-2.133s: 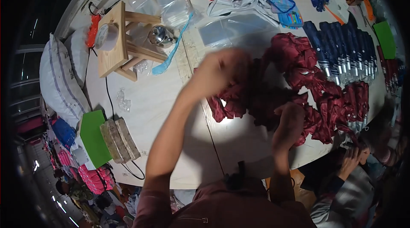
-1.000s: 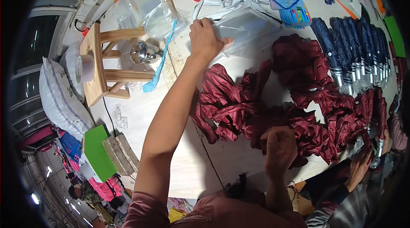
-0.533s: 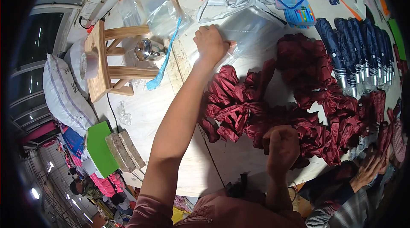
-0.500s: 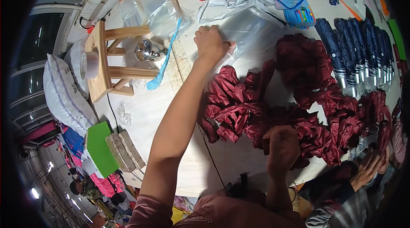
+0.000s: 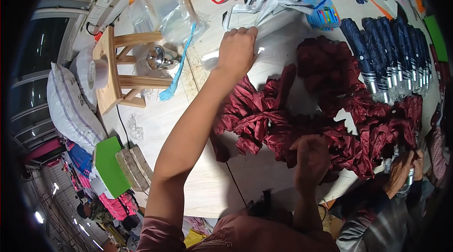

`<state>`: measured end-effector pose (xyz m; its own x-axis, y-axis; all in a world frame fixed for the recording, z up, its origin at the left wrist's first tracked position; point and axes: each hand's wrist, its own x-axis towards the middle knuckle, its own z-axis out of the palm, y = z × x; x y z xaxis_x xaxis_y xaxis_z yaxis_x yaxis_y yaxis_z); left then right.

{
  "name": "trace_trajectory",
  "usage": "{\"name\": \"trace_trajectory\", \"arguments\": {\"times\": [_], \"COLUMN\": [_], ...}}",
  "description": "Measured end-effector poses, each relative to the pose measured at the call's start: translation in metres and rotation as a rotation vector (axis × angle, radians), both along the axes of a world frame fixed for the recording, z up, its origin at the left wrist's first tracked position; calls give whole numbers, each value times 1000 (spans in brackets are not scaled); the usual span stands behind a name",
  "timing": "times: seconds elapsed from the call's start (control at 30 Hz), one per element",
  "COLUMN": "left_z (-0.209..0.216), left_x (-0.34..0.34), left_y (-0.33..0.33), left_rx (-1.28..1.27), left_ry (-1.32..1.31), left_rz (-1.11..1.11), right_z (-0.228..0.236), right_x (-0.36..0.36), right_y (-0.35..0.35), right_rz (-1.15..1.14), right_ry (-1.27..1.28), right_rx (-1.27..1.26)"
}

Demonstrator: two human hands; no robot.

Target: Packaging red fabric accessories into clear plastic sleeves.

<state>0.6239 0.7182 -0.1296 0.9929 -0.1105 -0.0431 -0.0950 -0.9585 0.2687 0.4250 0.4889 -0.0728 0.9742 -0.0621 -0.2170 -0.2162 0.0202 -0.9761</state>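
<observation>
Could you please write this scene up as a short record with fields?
Left hand: at clear plastic, grip unclear
Right hand: curled, over or beside crumpled maroon fabric, contact unclear
Far right: navy folded umbrellas in a row
Far left: wooden stool on its side
Lower right: co-worker's hands

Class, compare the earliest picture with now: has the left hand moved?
Yes: against the stool, the left hand has moved forward, from over the maroon cloth to the clear bags.
</observation>
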Motion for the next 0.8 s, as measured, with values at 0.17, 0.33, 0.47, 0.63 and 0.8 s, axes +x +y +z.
{"name": "trace_trajectory", "arguments": {"times": [0.17, 0.33, 0.47, 0.63, 0.8], "left_z": [-10, -45, -48, 1, 79], "left_x": [0, -8, -18, -12, -13], "left_y": [17, 30, 26, 10, 17], "left_rx": [-92, -192, -162, -129, -105], "left_ry": [-36, -110, -103, -41, -15], "left_rz": [-68, -101, -96, -165, -163], "right_z": [7, 8, 9, 14, 11], "right_x": [-4, -7, -7, -3, -1], "right_y": [1, 1, 2, 6, 11], "right_rz": [6, -11, -16, -23, 20], "right_ry": [-10, 19, 68, 79, 68], "right_rx": [9, 2, -13, -21, -56]}}
